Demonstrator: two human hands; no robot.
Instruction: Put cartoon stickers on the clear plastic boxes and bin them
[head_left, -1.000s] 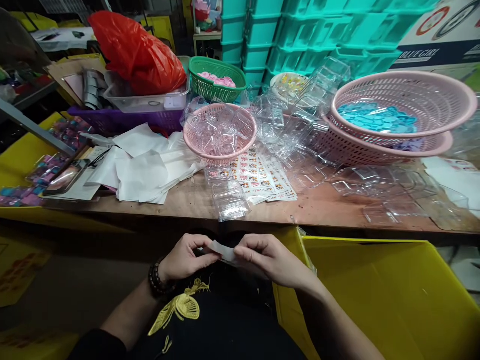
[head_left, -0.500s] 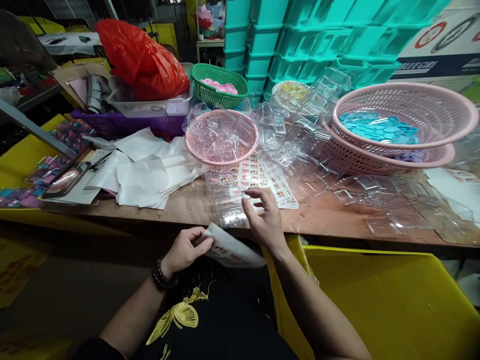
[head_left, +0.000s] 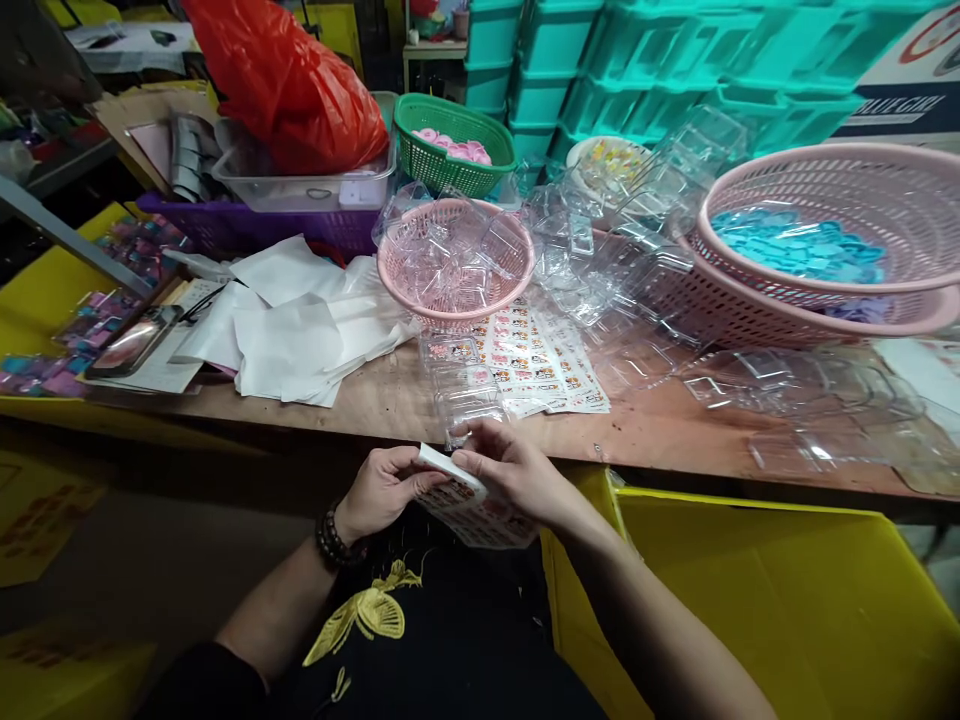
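Note:
My left hand [head_left: 384, 488] grips the left edge of a sticker sheet [head_left: 486, 518] between thumb and fingers, just in front of the table edge. The sheet is bent along its top, with small printed pictures on its face. At that upper edge my right hand [head_left: 514, 470] is closed, thumb and fingertips pinching; whether a loose sticker is between them I cannot make out. Just beyond the hands lies a clear plastic blister pack [head_left: 459, 385] with a printed sticker at its far end. More sticker sheets [head_left: 544, 365] are spread beside it.
A pink basket [head_left: 455, 312] holds clear plastic packs. White backing papers [head_left: 289, 345] lie left, near a phone [head_left: 139, 340]. Larger pink baskets [head_left: 825, 170] with blue pieces stand right, among loose clear packs [head_left: 806, 390]. A yellow bin [head_left: 765, 590] is below the table edge.
My right hand has come down and left from above the blister pack to the sheet's upper edge, its fingers closing. The sheet's printed face now shows more. The view has shifted slightly.

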